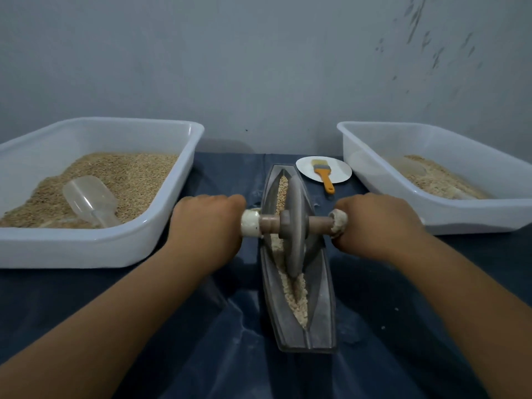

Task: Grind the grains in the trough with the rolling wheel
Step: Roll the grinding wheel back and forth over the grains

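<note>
The rolling wheel [294, 226] stands upright in the boat-shaped trough [299, 254] at the middle of the dark cloth, grains [298, 295] banked along the groove near and far of it. The left hand [205, 223] and right hand [377, 223] each grip an end of the axle handle [270, 222], fingers wrapped round. The wheel looks heavy, stiff and prone to tipping, so even holds at both handle ends seem best.

Grinding workbench: grain tubs [178, 180], trough [319, 283]
</note>
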Motion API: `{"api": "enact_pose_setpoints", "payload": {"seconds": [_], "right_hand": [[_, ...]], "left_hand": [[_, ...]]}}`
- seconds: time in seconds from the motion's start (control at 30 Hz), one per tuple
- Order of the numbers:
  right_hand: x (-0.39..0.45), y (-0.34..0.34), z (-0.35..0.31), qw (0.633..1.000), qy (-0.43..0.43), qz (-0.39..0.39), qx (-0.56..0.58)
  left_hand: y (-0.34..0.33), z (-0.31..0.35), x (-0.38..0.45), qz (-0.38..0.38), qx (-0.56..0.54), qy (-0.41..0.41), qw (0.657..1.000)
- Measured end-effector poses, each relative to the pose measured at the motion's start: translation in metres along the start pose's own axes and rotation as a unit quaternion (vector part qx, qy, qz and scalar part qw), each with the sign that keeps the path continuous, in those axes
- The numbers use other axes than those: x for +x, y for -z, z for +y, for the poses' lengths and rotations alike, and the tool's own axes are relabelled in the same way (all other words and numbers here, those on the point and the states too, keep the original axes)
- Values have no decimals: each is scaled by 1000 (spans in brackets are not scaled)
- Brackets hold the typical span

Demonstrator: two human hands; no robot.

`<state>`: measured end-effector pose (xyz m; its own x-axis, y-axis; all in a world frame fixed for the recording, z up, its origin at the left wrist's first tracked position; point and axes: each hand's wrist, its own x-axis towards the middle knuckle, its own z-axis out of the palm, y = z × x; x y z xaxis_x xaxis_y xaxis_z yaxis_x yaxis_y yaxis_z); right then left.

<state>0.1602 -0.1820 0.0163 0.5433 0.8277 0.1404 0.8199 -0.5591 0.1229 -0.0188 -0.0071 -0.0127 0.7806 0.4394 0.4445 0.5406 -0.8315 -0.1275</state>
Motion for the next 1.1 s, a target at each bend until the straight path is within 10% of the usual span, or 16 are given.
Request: {"api": "enact_pose_setpoints", "payload": {"seconds": [0.2, 0.37, 0.63, 0.9, 1.1], "right_hand": [[8, 3, 0, 999, 1, -30, 28], [-25, 3, 6, 999, 41, 2, -13], [22, 6, -6, 1000, 9, -16, 0], [-29, 8, 3, 999, 44, -4, -6], [3, -6, -1, 998, -18, -25, 46]], "left_hand": [[4, 0, 11, -39, -36, 0, 999], [9, -5, -35, 90, -48, -74, 992], [-7, 1, 13, -41, -36, 32, 998], [20, -6, -38, 61, -24, -67, 996], [15, 9, 8, -28, 8, -7, 1000]]}}
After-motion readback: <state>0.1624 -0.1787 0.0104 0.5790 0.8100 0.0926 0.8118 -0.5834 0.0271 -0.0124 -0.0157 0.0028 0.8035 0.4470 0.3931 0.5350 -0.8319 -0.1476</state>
